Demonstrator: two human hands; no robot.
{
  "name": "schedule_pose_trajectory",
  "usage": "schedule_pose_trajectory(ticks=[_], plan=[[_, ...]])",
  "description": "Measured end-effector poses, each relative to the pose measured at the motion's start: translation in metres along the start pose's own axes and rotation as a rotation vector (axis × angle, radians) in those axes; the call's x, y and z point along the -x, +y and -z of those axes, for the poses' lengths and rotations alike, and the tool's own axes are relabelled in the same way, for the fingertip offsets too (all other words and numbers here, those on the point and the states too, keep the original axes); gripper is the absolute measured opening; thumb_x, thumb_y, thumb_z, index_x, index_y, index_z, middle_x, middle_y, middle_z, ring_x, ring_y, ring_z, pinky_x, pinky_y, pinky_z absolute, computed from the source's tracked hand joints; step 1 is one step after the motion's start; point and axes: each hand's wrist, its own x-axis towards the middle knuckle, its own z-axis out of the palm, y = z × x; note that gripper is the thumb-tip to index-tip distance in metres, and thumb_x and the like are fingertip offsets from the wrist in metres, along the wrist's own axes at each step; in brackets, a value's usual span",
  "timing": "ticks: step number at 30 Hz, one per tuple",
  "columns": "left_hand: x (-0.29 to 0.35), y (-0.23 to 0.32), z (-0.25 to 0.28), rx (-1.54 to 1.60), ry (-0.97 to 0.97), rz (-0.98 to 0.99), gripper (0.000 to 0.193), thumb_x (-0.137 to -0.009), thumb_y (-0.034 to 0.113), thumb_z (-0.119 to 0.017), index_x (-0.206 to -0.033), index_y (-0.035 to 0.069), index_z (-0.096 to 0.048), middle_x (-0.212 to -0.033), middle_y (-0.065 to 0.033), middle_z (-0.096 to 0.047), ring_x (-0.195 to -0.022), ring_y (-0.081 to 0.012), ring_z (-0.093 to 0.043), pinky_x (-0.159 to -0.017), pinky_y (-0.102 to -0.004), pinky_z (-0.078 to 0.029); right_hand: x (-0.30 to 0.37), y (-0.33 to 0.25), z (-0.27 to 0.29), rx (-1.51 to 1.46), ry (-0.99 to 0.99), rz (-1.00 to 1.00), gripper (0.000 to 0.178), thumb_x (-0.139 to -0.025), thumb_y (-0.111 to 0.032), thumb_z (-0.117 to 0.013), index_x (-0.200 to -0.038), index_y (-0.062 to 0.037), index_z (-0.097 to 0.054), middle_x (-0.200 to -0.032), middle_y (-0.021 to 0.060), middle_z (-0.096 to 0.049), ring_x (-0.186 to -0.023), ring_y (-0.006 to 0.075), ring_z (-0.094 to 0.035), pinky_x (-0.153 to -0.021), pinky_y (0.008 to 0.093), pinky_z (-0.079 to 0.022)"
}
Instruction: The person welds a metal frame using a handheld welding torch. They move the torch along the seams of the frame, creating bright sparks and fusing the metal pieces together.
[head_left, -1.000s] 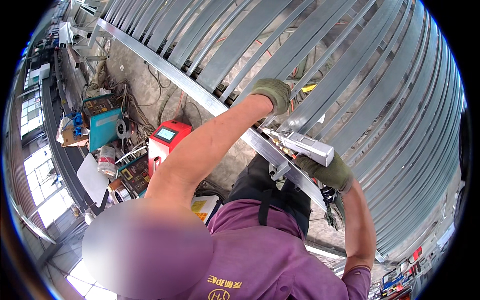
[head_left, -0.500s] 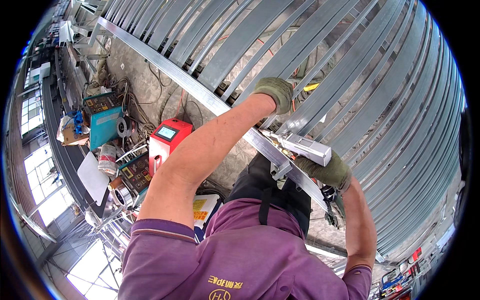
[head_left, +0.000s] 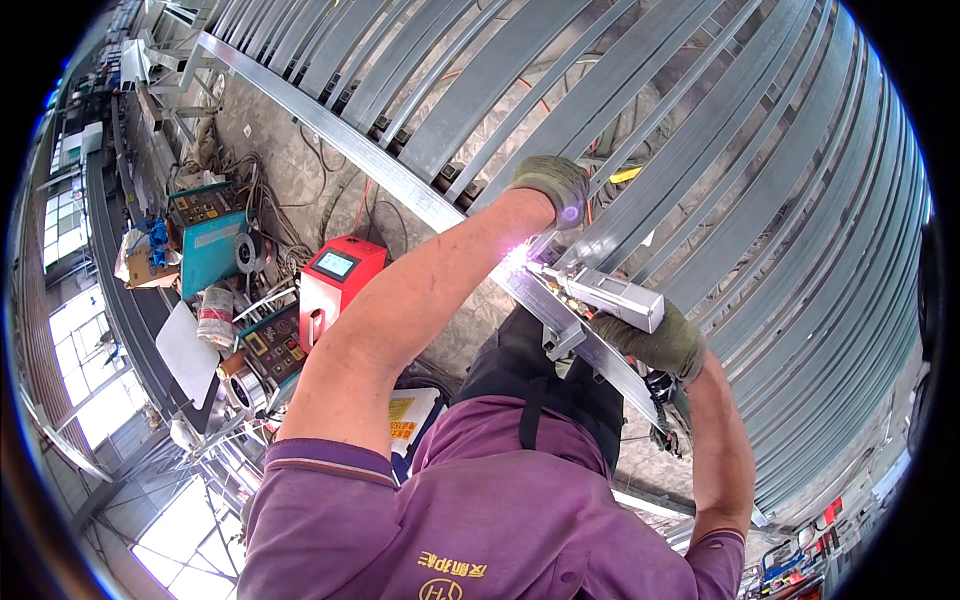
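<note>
In my right hand (head_left: 655, 340), gloved in green, is a silver, boxy welding gun (head_left: 615, 298). Its tip points left at the long metal rail (head_left: 335, 130), where a bright violet-white welding spark (head_left: 517, 260) glows. Just beyond the spark, my gloved left hand (head_left: 552, 188) is closed over a narrow metal bar (head_left: 650, 120) close to where it meets the rail; its fingertips are hidden underneath. A small metal bracket (head_left: 563, 338) sits on the rail's near part, left of my right hand.
Rows of grey metal bars (head_left: 800, 190) spread across the right and far side. Left of my left forearm stand a red machine with a screen (head_left: 345, 275) and a teal control box (head_left: 212, 250). Cables (head_left: 262, 205) lie on the concrete floor, and a white-and-yellow box (head_left: 405, 420) sits near my waist.
A bright spark has appeared at the welding gun's tip, lighting the rail and the left glove. Both hands stay in nearly the same place; the view has shifted slightly.
</note>
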Motion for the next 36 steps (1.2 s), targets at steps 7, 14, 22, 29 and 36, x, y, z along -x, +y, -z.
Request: schedule_pose_trajectory(ticks=[7,14,22,29,36], plan=[[0.001,0.001,0.002,0.003,-0.002,0.002,0.037,-0.098,0.036,-0.064,-0.113,0.009,-0.085,-0.111,-0.0174,-0.082,-0.103,-0.0366,-0.079,-0.089,-0.0495,-0.061,-0.004,0.013,0.002,0.001,-0.009,0.028,0.05,-0.094,-0.029,-0.092,-0.136,-0.0089,-0.072,-0.12,0.0058,-0.082,-0.105,0.0156,-0.076,-0.093,0.0325,-0.061],[-0.002,0.001,-0.002,0.043,0.027,0.026,0.037,-0.1,0.035,-0.063,-0.114,0.009,-0.085,-0.111,-0.0171,-0.082,-0.103,-0.0365,-0.079,-0.09,-0.0495,-0.061,-0.005,0.023,0.004,0.042,0.016,0.1,0.047,-0.095,-0.029,-0.091,-0.135,-0.0087,-0.073,-0.121,0.0066,-0.082,-0.106,0.015,-0.075,-0.092,0.0324,-0.061],[0.004,0.006,0.01,0.008,-0.035,0.008,0.036,-0.101,0.034,-0.062,-0.115,0.009,-0.084,-0.11,-0.0166,-0.082,-0.103,-0.0358,-0.079,-0.09,-0.0492,-0.062,-0.003,0.022,0.004,0.039,0.033,0.141,0.049,-0.095,-0.025,-0.091,-0.137,-0.0075,-0.071,-0.121,0.0059,-0.082,-0.105,0.0138,-0.075,-0.091,0.0319,-0.062],[0.005,0.004,0.01,0.005,-0.033,0.017,0.037,-0.101,0.035,-0.062,-0.116,0.009,-0.084,-0.112,-0.0169,-0.082,-0.104,-0.036,-0.079,-0.091,-0.049,-0.062,0.0,0.02,0.005,0.06,0.021,0.079,0.052,-0.095,-0.022,-0.09,-0.139,-0.0074,-0.066,-0.124,0.0059,-0.081,-0.109,0.0141,-0.075,-0.094,0.0312,-0.061],[0.0,0.001,0.001,0.013,-0.021,0.003,0.037,-0.101,0.035,-0.062,-0.117,0.01,-0.084,-0.113,-0.0157,-0.082,-0.105,-0.0353,-0.079,-0.091,-0.0492,-0.062,-0.001,0.034,0.006,0.022,0.037,0.073,0.056,-0.096,-0.021,-0.089,-0.142,-0.0076,-0.061,-0.129,0.0055,-0.079,-0.113,0.0144,-0.075,-0.097,0.0309,-0.062]])
